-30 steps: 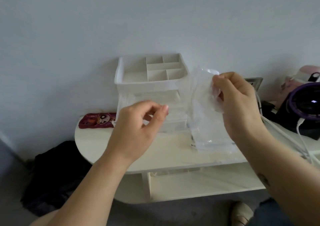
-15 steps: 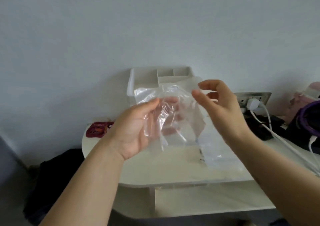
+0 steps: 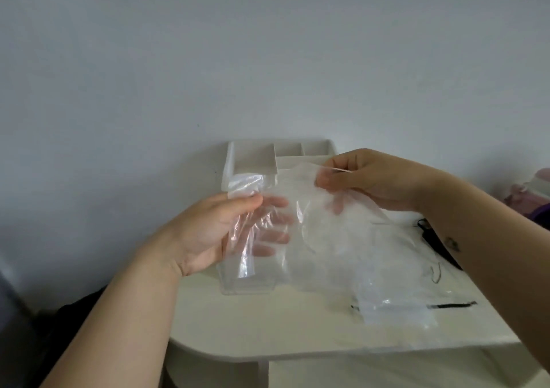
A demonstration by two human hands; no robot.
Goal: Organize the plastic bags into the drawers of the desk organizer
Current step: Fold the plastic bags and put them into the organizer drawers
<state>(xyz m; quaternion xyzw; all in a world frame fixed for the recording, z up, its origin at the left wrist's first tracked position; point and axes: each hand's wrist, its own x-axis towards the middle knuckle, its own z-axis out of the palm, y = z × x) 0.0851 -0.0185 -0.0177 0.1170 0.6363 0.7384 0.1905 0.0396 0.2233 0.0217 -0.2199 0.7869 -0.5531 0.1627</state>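
One plastic bag (image 3: 315, 239) — clear, crinkled | left hand (image 3: 214, 233) grips side | right hand (image 3: 375, 179) pinches top

Your left hand (image 3: 220, 233) is raised in front of you, palm turned inward. Its thumb lies across the front of the plastic bag (image 3: 327, 239) and its fingers (image 3: 273, 236) are spread behind the film. Your right hand (image 3: 375, 179) is slightly higher and pinches the bag's top edge between thumb and curled fingers. Both forearms are bare and angle in from the lower corners.
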